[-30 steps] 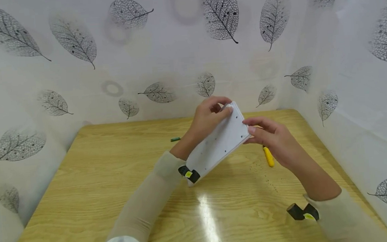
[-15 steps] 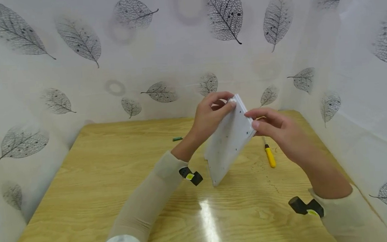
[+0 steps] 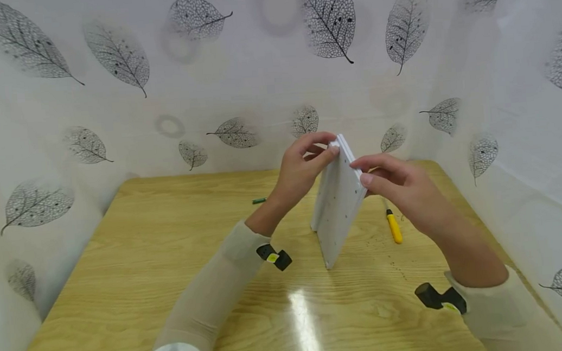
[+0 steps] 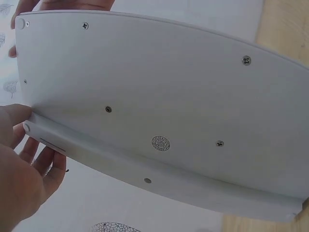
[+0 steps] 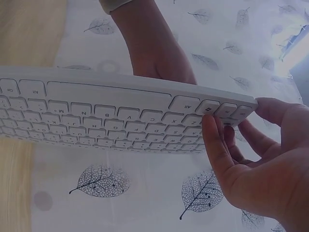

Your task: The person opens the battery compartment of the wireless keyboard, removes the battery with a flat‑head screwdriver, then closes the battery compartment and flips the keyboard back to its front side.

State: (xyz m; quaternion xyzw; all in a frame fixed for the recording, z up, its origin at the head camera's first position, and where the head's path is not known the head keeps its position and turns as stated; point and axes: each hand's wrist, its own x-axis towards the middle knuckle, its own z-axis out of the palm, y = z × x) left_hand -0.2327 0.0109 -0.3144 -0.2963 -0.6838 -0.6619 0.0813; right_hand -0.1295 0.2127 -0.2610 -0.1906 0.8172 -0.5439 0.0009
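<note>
Both hands hold a white keyboard (image 3: 339, 204) by its upper end, one short side up and the other down close over the table. Its underside, with several screws and a round sticker, fills the left wrist view. White keys (image 5: 108, 112) show on the opposite face in the right wrist view. My left hand (image 3: 300, 166) pinches the upper corner by the raised ridge, its thumb on the underside. At the other corner my right hand (image 3: 396, 186) grips the edge between thumb and fingers, with fingertips on the key side.
A screwdriver (image 3: 394, 227) with a yellow handle lies on the wooden table (image 3: 146, 272) beyond the keyboard, to the right. Small dark specks are scattered near it. A small green cylinder (image 3: 259, 200) lies behind my left wrist. Leaf-patterned cloth (image 3: 234, 64) encloses the back and sides.
The keyboard has been turned from a leaning slant to nearly upright on end, its lower end swinging right. Both hands keep their hold; the right has risen slightly.
</note>
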